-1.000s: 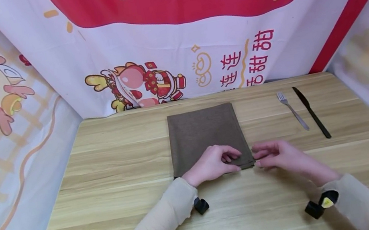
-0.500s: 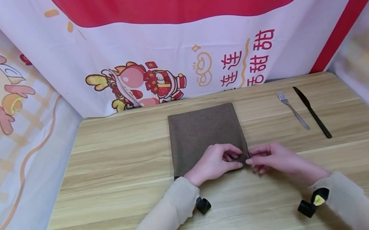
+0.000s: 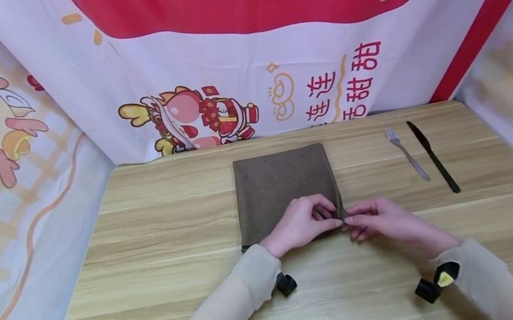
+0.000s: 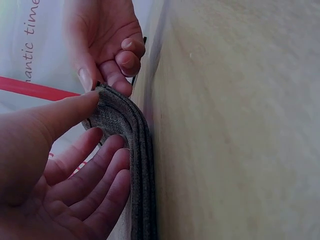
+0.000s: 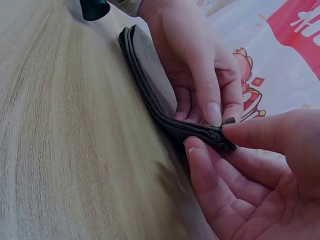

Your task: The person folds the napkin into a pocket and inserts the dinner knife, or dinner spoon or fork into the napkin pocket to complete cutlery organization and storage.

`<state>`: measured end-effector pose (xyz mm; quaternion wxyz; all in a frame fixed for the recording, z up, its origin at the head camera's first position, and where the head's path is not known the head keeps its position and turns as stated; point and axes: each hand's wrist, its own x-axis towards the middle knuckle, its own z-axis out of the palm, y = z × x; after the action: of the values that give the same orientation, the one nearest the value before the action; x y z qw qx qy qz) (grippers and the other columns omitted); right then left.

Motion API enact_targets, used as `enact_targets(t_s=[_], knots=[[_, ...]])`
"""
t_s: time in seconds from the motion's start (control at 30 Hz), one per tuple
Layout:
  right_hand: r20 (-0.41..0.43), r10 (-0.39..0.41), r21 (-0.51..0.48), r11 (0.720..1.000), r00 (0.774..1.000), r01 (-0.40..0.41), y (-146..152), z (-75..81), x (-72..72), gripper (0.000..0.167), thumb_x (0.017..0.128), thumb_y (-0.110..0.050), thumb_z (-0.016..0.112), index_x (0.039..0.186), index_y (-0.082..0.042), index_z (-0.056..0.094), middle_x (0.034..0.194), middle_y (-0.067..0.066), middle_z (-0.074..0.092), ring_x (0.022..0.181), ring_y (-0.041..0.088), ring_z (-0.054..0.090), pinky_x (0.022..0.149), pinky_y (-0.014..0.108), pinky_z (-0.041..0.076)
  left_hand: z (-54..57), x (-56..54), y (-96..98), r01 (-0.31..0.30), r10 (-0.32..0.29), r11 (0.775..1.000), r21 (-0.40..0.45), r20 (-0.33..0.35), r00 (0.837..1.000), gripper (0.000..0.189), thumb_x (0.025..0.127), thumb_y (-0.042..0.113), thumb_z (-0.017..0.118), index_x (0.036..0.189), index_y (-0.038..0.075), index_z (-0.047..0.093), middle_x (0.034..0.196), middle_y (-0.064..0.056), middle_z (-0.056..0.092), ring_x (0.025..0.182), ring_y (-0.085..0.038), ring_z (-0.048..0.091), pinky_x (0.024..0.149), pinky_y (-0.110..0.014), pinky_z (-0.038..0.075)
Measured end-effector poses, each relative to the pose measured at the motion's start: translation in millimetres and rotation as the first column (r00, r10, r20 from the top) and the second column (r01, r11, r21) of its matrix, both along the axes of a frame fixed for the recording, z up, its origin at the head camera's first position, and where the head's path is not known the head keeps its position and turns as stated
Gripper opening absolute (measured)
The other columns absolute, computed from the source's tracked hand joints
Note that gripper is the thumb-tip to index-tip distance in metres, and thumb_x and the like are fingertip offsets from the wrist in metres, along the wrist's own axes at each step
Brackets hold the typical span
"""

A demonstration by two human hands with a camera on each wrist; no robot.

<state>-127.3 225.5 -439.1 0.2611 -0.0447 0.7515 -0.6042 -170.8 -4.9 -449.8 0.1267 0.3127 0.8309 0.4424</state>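
A brown cloth napkin (image 3: pixel 283 184), folded into a thick square, lies on the wooden table. Its near right corner is bent up off the wood, with several layers showing at the edge in both wrist views. My right hand (image 3: pixel 386 220) pinches that corner, thumb on the upper face and fingers beneath. My left hand (image 3: pixel 300 223) rests over the near edge; its thumb touches the raised corner right beside the right thumb. The left fingers (image 4: pixel 100 170) are loosely bent against the cloth, apart from the thumb.
A silver fork (image 3: pixel 407 154) and a black knife (image 3: pixel 433 156) lie side by side at the back right of the table (image 3: pixel 159 216). Printed white and red curtains (image 3: pixel 199 62) hang behind and along both sides. Each wrist carries a small black camera.
My right hand has moved left to the corner and taken hold of it. The corner now bends upward. My left thumb has come in to meet it.
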Motion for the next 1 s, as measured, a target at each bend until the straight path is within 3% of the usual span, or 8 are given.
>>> enact_targets(t_s=[0.27,0.57,1.0], knots=[[-0.034,-0.005,-0.003,1.0,0.999,0.004,-2.9,1.2,0.7,0.04,0.101,-0.014,0.064,0.129,0.014,0.058,0.107,0.023,0.071,0.087,0.028,0.071,0.077,0.035,0.059,0.1,1.5,1.6,-0.021,0.021,1.0,-0.001,-0.044,0.999,0.013,0.095,0.018,0.075,0.103,0.009,0.073,0.088,0.008,0.071,0.077,0.0,0.064,0.072,-0.016,0.051],[-0.024,-0.093,0.004,0.996,0.995,0.093,-9.5,3.8,-0.5,0.035,0.098,-0.011,0.066,0.119,0.015,0.057,0.1,0.022,0.072,0.083,0.027,0.071,0.076,0.036,0.06,1.5,2.8,1.6,-0.041,0.04,0.999,-0.016,-0.059,0.997,0.008,0.099,0.01,0.068,0.103,0.008,0.075,0.092,0.004,0.072,0.081,0.0,0.064,0.076,-0.016,0.051],[-0.025,-0.073,-0.006,0.997,0.997,0.073,-8.4,2.0,-2.4,0.023,0.098,-0.008,0.063,0.108,0.012,0.061,0.098,0.022,0.072,0.081,0.027,0.071,0.073,0.037,0.061,11.3,7.8,-0.6,-0.04,0.041,0.998,0.043,-0.037,0.998,0.008,0.098,0.009,0.068,0.104,0.008,0.074,0.095,0.001,0.073,0.084,-0.002,0.065,0.078,-0.017,0.052]])
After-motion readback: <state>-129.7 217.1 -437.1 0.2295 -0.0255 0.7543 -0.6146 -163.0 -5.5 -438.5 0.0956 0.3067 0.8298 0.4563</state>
